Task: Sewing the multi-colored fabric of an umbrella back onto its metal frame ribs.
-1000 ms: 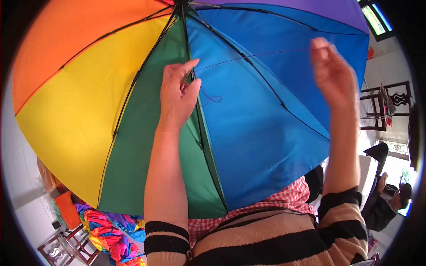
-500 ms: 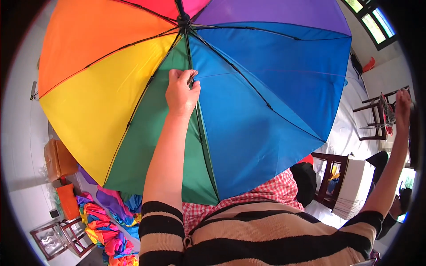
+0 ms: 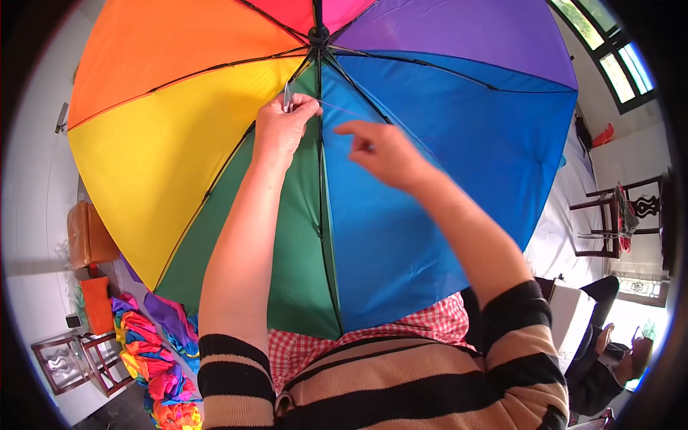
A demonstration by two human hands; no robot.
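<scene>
A rainbow umbrella (image 3: pixel 430 215) is spread open before me with its inside, black ribs and hub (image 3: pixel 318 36) facing me. My left hand (image 3: pixel 279 129) is closed beside the rib between the green and blue panels, just below the hub. A small pointed silver metal tool (image 3: pixel 287 99) sticks up from its fingers; its exact kind is unclear. From its fingertips a thin thread (image 3: pixel 344 111) runs right. My right hand (image 3: pixel 383 150), slightly blurred, is over the blue panel with its index finger pointing left and the others curled; what it grips is too small to make out.
Bunched rainbow fabric (image 3: pixel 154 351) lies at lower left, near a dark wooden chair (image 3: pixel 89 362) and a brown bag (image 3: pixel 89 233). Another chair (image 3: pixel 609 222) stands at right. A person in dark clothes (image 3: pixel 598 373) sits at lower right. Red checked cloth (image 3: pixel 423 315) covers my lap.
My right hand has swung in from the far right to beside my left hand. My left hand has shifted slightly up and left, and the silver tool now shows. The umbrella has shifted slightly in view.
</scene>
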